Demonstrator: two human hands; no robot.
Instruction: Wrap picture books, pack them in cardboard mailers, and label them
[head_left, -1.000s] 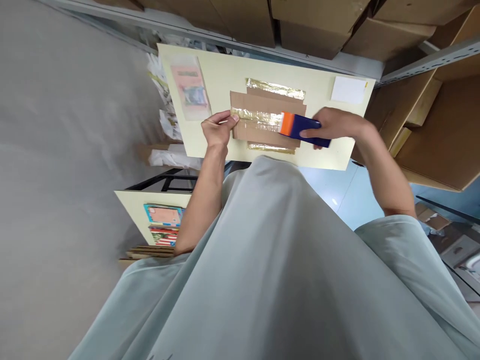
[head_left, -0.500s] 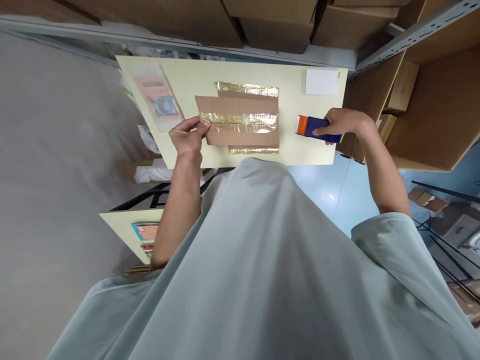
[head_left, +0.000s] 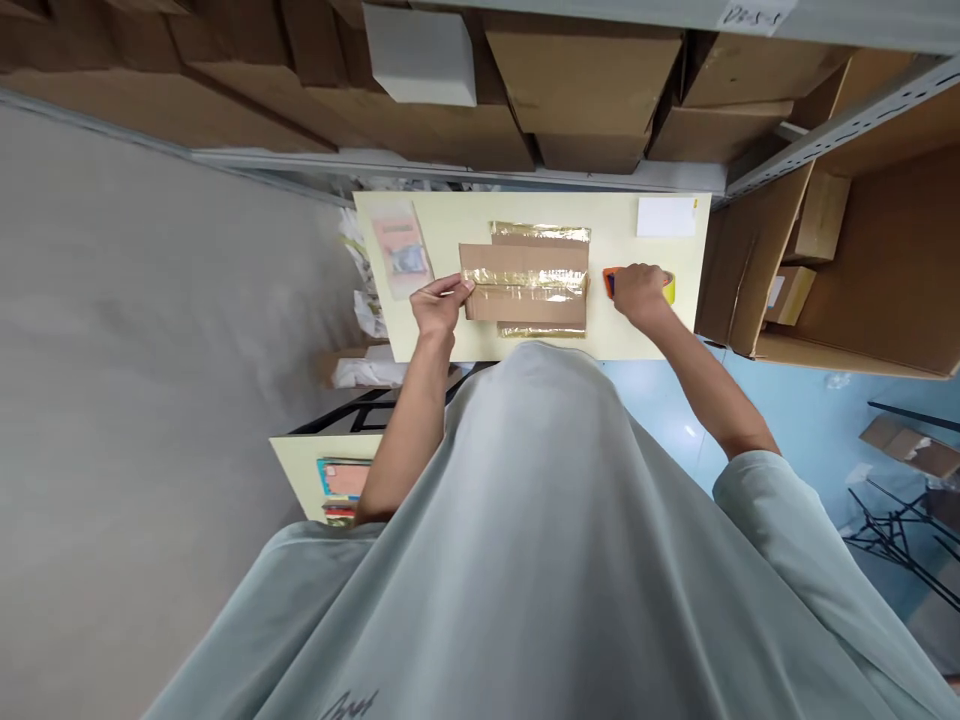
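Observation:
A flat cardboard package (head_left: 525,258) with shiny golden-clear tape strips lies on the pale yellow tabletop (head_left: 457,220). One strip runs along its middle seam, and more shiny tape shows at its far and near edges. At its left end, the thumb and fingers of my left hand (head_left: 440,303) pinch the edge. To the right of the package, my right hand (head_left: 637,292) is wrapped round a tape dispenser (head_left: 608,282). Its orange front end and a yellow tape roll show on either side of the hand; the palm side is hidden.
A clear sleeve with a pink sheet (head_left: 400,245) lies at the table's left, a white card (head_left: 666,216) at its far right corner. Shelves with cardboard boxes (head_left: 585,80) border the far side. A large open carton (head_left: 885,240) stands on the right.
My right hand has turned over the tape dispenser, so its blue body is now mostly covered and the yellow roll shows. My left hand keeps its pinch. The whole view has shifted.

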